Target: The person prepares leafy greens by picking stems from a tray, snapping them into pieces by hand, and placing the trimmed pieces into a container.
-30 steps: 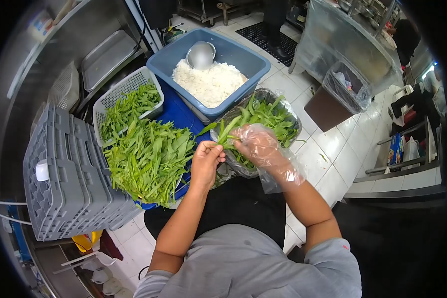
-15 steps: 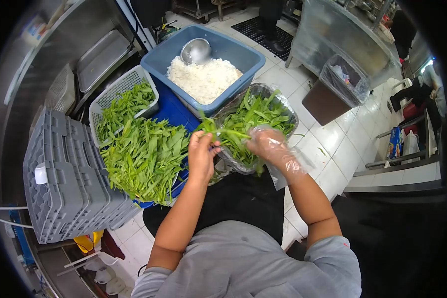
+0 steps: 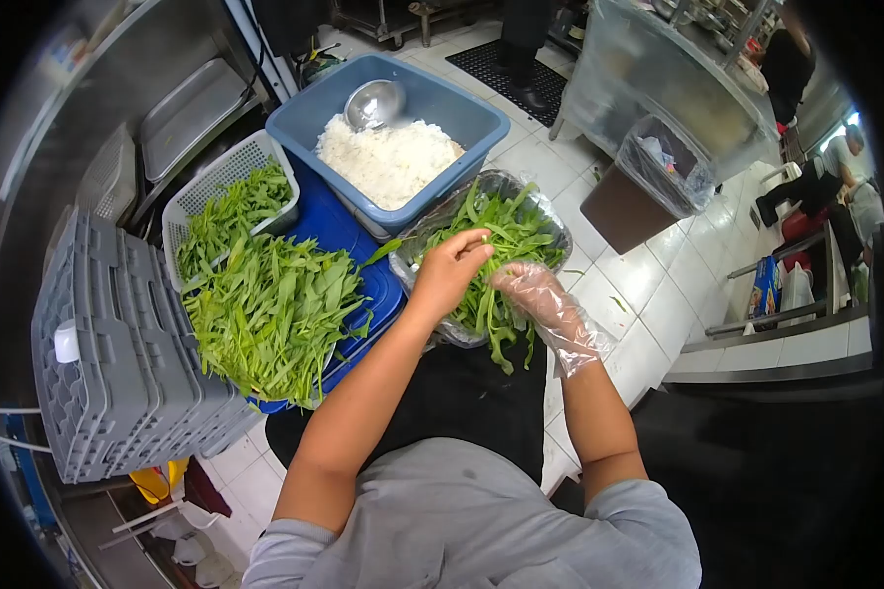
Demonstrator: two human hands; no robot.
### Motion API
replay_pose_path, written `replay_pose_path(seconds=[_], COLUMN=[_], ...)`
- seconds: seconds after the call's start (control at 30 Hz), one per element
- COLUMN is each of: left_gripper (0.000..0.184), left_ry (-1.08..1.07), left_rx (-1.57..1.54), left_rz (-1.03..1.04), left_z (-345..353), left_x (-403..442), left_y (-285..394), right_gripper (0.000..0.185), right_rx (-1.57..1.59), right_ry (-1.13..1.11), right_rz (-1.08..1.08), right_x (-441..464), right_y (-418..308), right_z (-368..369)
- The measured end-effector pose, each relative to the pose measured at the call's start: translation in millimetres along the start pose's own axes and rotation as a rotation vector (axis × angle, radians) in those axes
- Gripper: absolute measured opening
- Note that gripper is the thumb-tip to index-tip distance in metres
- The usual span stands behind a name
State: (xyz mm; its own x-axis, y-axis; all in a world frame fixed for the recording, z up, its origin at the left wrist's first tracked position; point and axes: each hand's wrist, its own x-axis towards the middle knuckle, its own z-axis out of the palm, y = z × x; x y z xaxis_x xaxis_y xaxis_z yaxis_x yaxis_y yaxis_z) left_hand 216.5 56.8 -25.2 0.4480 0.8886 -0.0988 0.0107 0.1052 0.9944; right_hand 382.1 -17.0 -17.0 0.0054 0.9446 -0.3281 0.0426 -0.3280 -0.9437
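My bare left hand [image 3: 448, 273] is closed, fingertips pinched at leafy green stalks over the lined bin. Just to its right, my right hand [image 3: 542, 302], in a clear plastic glove, grips the same greens with curled fingers partly hidden from view. Long leafy greens [image 3: 506, 221] fill the bin [image 3: 563, 236], which has a plastic liner, and some hang over its near edge. A large heap of leafy greens [image 3: 275, 304] lies to the left, on a blue lid [image 3: 383, 285].
Behind the bin, a blue-grey tub [image 3: 471, 147] holds white rice [image 3: 388, 162] and a metal bowl [image 3: 375, 104]. A white perforated basket [image 3: 177, 221] with greens and stacked grey racks [image 3: 118, 353] stand left. A brown trash bin [image 3: 624, 211] stands right; a person [image 3: 845, 162] is at far right.
My left hand has moved right and slightly up, closer to the right hand. The stalk stretched between the hands is no longer seen; more greens droop over the bin's near edge.
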Motion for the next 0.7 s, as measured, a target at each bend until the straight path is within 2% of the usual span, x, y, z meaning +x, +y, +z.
replay_pose_path(seconds=[0.07,0.17,0.2,0.3,0.33,0.37,0.4,0.43,0.47,0.5,0.53,0.57,0.63,0.7], left_gripper=[0.029,0.026,0.026,0.027,0.027,0.029,0.032,0.036,0.037,0.033,0.028,0.024,0.016,0.010], left_ry=[0.016,0.041,0.034,0.005,0.024,0.011,0.031,-0.018,0.022,0.073,0.142,0.201,0.374,0.520], left_rx=[-0.040,-0.093,-0.109,-0.066,-0.028,0.037,0.040,-0.232,-0.203,-0.061,0.134,0.332,0.576,0.820], left_rz=[-0.044,-0.066,-0.095,-0.109,-0.087,0.012,0.052,-0.085,-0.066,0.046,0.120,0.190,0.294,0.299], left_z=[-1.9,-9.8,-12.5,-11.6,-10.8,-13.0,-12.8,-14.8,-17.2,-24.3,-35.8,-51.1,-80.1,-112.5], left_x=[-0.5,1.8,0.2,-2.2,-4.0,-5.8,-11.4,-18.8,-36.7,-49.8,-67.2,-88.1,-132.7,-172.0], left_y=[3.8,-5.1,-6.0,-10.6,-10.2,-16.9,-19.1,-21.7,-5.7,-9.1,-8.3,-7.0,-10.1,-21.4], right_gripper=[0.019,0.018,0.031,0.037,0.048,0.061,0.061,0.045,0.033,0.029,0.026,0.024,0.023,0.024], right_rx=[-0.020,0.265,0.335,0.155,-0.042,-0.022,-0.099,-0.408,-0.464,-0.295,-0.316,-0.122,0.094,0.455], right_ry=[-0.051,0.237,0.239,0.166,0.166,0.053,0.004,0.120,0.071,0.129,0.190,0.222,0.277,0.179], right_rz=[0.015,-0.067,-0.055,-0.064,-0.205,-0.213,-0.198,-0.123,-0.146,-0.205,-0.191,-0.238,-0.172,-0.143], right_x=[1.5,1.7,1.5,3.8,15.3,-1.7,17.4,27.2,18.4,18.5,16.3,16.6,25.7,23.2], right_y=[6.3,0.6,-0.2,-11.0,16.5,-10.8,10.2,22.7,2.0,8.6,9.6,12.0,39.8,41.1], right_z=[1.5,15.7,13.1,25.7,25.0,39.5,39.8,33.3,36.5,37.7,34.3,35.3,14.6,9.5])
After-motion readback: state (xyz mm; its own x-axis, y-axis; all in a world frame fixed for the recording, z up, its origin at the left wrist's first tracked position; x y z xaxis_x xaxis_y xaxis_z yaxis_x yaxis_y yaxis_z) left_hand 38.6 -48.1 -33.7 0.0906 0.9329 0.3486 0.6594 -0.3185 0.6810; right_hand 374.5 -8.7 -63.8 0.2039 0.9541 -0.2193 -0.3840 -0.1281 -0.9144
